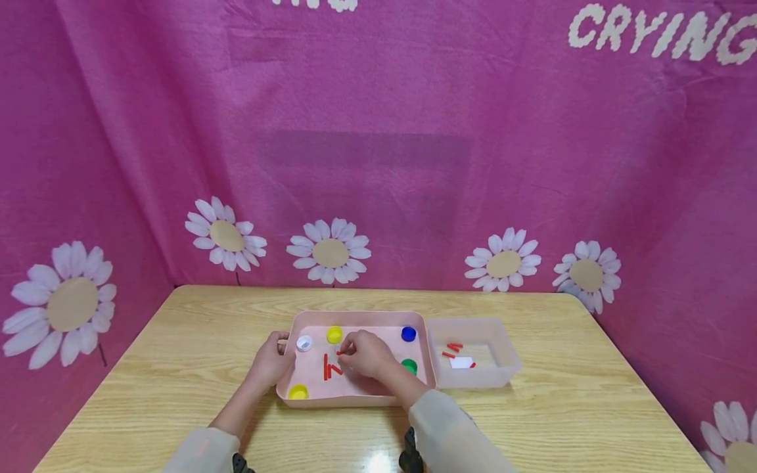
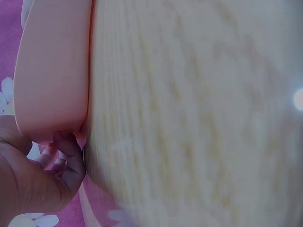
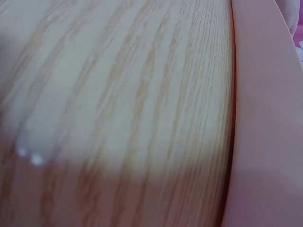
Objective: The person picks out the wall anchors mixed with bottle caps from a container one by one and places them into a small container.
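Note:
My left hand (image 1: 273, 362) holds the left wall of a shallow pink tray (image 1: 355, 401), with its thumb at the rim. In the left wrist view that hand (image 2: 35, 177) has its fingers curled against the end of the tray (image 2: 53, 71). Over the tray's middle, my right hand (image 1: 368, 355) pinches a small red stick (image 1: 340, 353) between thumb and fingertips. Several red sticks (image 1: 326, 368) lie together on the tray floor just left of it. The right wrist view catches only the tray's side (image 3: 270, 118) and the tabletop, not the hand.
Inside the tray sit a white cap (image 1: 304, 343), a yellow cap (image 1: 334, 334), a blue cap (image 1: 409, 334), a partly covered green cap (image 1: 409, 365) and another yellow cap (image 1: 298, 392). A translucent bin (image 1: 503, 376) beside it holds red sticks (image 1: 454, 345) and a white card (image 1: 461, 362).

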`<state>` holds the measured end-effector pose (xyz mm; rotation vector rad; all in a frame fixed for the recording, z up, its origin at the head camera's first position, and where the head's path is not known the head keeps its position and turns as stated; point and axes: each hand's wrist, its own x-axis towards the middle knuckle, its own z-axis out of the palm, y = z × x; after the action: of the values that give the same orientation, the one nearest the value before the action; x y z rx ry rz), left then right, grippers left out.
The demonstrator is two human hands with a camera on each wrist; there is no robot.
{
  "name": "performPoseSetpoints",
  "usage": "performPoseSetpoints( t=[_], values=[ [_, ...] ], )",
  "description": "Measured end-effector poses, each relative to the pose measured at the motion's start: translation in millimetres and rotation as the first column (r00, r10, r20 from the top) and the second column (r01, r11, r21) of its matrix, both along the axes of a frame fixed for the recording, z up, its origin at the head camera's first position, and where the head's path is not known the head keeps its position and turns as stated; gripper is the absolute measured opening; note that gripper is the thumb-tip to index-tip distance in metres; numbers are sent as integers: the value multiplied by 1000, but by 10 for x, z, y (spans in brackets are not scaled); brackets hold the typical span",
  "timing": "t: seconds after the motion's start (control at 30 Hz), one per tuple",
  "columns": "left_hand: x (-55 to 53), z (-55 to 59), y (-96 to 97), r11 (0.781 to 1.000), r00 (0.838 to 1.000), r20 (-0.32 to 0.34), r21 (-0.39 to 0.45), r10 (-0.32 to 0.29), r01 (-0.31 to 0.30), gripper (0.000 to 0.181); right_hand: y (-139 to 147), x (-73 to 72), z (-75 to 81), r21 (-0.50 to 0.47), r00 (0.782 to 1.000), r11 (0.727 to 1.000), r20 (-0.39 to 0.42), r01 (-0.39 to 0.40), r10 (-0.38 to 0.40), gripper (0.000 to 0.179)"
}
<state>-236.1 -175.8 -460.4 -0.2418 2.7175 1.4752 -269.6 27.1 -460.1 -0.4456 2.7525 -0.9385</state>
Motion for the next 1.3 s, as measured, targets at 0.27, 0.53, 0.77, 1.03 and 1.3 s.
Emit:
performPoseSetpoints(
  t=[0.27,0.53,0.77,1.03,1.3],
  values=[
    [2,1,17,1000,1000,12,0,7,-7,41,5,17,0,23,999,1000,-44,3,-2,7],
    [28,2,26,1000,999,-53,14,-10,11,41,28,34,14,52,995,999,-100,-11,16,9],
    [24,-16,14,1000,999,-35,5,-1,2,42,29,45,66,43,998,999,-65,-18,21,11],
    [23,-18,0,1000,999,-35,1,-13,13,42,79,81,153,60,992,996,-108,-59,65,10],
    [13,4,-1,1000,999,-28,-23,-18,17,42,190,131,267,43,980,994,-169,-99,105,9]
  ],
)
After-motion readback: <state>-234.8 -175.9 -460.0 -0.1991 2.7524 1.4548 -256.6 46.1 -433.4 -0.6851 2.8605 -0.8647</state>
